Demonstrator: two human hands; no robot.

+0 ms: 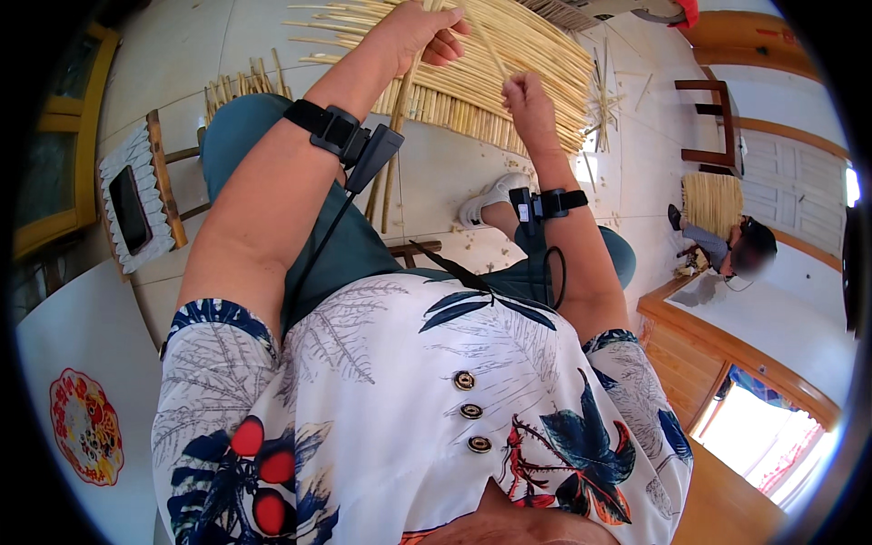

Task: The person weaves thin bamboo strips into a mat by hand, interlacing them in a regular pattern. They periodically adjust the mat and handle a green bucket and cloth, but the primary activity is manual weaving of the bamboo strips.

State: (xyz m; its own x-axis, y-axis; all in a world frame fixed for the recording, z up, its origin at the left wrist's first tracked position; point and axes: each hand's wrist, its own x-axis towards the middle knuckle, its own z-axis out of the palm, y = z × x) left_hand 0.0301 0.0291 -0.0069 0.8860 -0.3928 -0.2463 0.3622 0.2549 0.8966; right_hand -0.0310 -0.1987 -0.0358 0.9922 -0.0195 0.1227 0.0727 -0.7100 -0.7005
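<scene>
A mat of pale straw-coloured stalks (554, 56) lies at the top of the head view, its rows packed side by side. Over its left part, my left hand (420, 34) is closed around a few long loose stalks (398, 127), which hang down toward my knees. A thin stalk (489, 45) slants across the mat between my two hands. Its lower end meets the pinched fingertips of my right hand (530, 104), which is above the mat's near right edge. Where the upper end of this stalk goes at my left hand is hard to make out.
Loose stalks (603, 100) lie on the tiled floor right of the mat, and a bundle (243, 89) is beyond my left knee. A phone (130, 208) rests on a covered stool at left. Another person (722, 243) sits far right beside a straw-coloured bundle.
</scene>
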